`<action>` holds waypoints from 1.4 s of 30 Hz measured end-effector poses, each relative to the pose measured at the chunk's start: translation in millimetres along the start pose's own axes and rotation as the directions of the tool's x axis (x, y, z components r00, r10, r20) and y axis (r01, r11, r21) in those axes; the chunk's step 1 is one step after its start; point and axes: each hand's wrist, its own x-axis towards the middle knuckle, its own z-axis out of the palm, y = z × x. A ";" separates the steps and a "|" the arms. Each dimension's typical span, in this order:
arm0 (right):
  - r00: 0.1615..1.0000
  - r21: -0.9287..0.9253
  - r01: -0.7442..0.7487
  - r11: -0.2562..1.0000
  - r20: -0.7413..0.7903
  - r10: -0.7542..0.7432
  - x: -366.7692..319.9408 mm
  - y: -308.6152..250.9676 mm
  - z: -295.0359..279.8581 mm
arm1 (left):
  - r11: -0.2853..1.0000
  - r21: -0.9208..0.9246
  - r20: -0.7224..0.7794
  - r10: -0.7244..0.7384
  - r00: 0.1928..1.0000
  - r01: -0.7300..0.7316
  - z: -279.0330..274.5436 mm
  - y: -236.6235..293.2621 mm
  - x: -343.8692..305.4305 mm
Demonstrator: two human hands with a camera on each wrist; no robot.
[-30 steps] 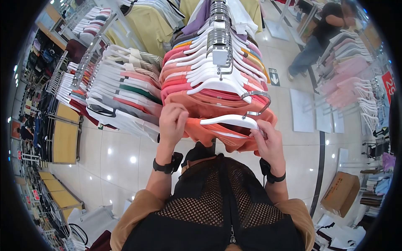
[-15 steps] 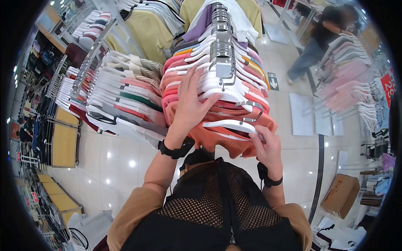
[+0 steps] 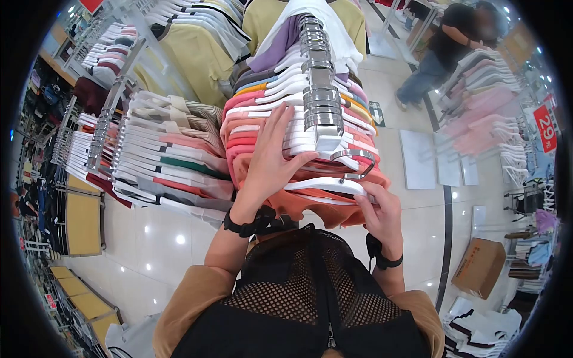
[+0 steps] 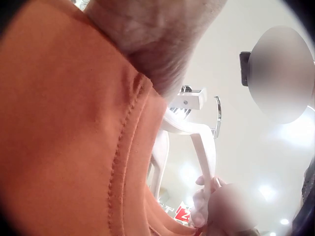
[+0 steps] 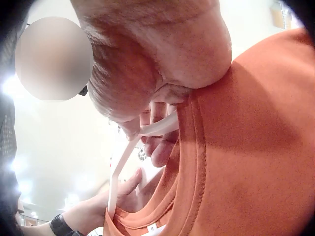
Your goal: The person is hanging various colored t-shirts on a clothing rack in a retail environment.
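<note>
A white hanger (image 3: 322, 184) carries an orange T-shirt (image 3: 327, 217) at the near end of a packed rail in the head view. My right hand (image 3: 380, 210) pinches the hanger's right arm between thumb and fingers; the right wrist view shows this grip beside the shirt's neckline (image 5: 194, 162). The hanger's metal hook (image 3: 365, 173) lies tilted to the right, below the rail's square white end (image 3: 328, 140). My left hand (image 3: 271, 155) rests on the row of white hangers and shirts, fingers straight and thumb spread toward the rail end.
A second rail of pale shirts (image 3: 161, 161) stands close on the left. Yellow shirts (image 3: 197, 53) hang behind. At right are pink garments (image 3: 477, 131), a red price sign (image 3: 545, 125) and a cardboard box (image 3: 479, 268) on the floor. A person (image 3: 441, 53) stands beyond.
My left hand has left the orange shirt's left shoulder and moved up and right onto the hanging row. My right hand has kept its hold on the hanger. The camera view has shifted slightly.
</note>
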 end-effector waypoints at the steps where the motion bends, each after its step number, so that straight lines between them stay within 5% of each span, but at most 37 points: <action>1: 1.000 -0.013 0.019 1.000 -0.001 -0.019 3.0 -0.9 0.6 | 1.000 -0.008 -0.001 -0.001 1.000 0.001 -1.5 0.1 2.3; 8: 1.000 -0.048 -0.025 0.999 0.009 0.026 26.1 -2.4 2.2 | 0.999 -0.024 0.021 -0.027 0.999 0.028 -12.9 7.2 17.7; 11: 0.992 -0.132 0.125 0.983 -0.006 -0.127 34.2 5.6 6.6 | 0.998 -0.007 0.082 -0.054 0.995 0.055 -21.5 9.8 20.2; 13: 0.980 0.010 -0.185 0.983 0.081 0.183 34.5 2.4 10.3 | 0.997 -0.021 0.115 -0.067 0.991 0.070 -23.1 3.4 19.2; 16: 0.990 -0.092 -0.083 0.992 0.104 0.092 36.3 12.1 16.6 | 0.985 -0.158 0.107 -0.051 0.993 0.067 -26.8 -0.5 20.7; 24: 0.929 -0.086 -0.191 0.978 0.306 0.209 62.0 -6.8 -19.6 | 0.991 -0.112 0.238 -0.045 0.970 0.074 -45.1 4.4 24.3; 26: 0.965 -0.104 -0.070 0.992 0.245 0.093 85.0 -2.6 -39.4 | 0.989 -0.124 0.240 -0.054 0.969 0.086 -47.6 3.8 24.3; 28: 0.955 -0.231 -0.105 0.967 0.247 0.163 115.4 2.6 -54.9 | 0.986 -0.145 0.251 -0.039 0.967 0.078 -49.2 1.0 23.1; 34: 0.965 -0.080 0.053 0.995 0.259 -0.031 241.6 60.5 -38.5 | 0.987 -0.157 0.257 0.013 0.966 0.029 -55.5 -4.7 18.9; 37: 0.982 -0.063 0.070 0.996 0.178 -0.058 290.8 82.4 -10.2 | 0.985 -0.162 0.276 -0.012 0.961 0.059 -65.9 -0.7 17.8; 42: 0.956 -0.180 0.016 0.984 0.289 0.037 345.7 133.4 6.8 | 0.992 -0.091 0.289 -0.059 0.956 0.088 -89.4 1.0 21.2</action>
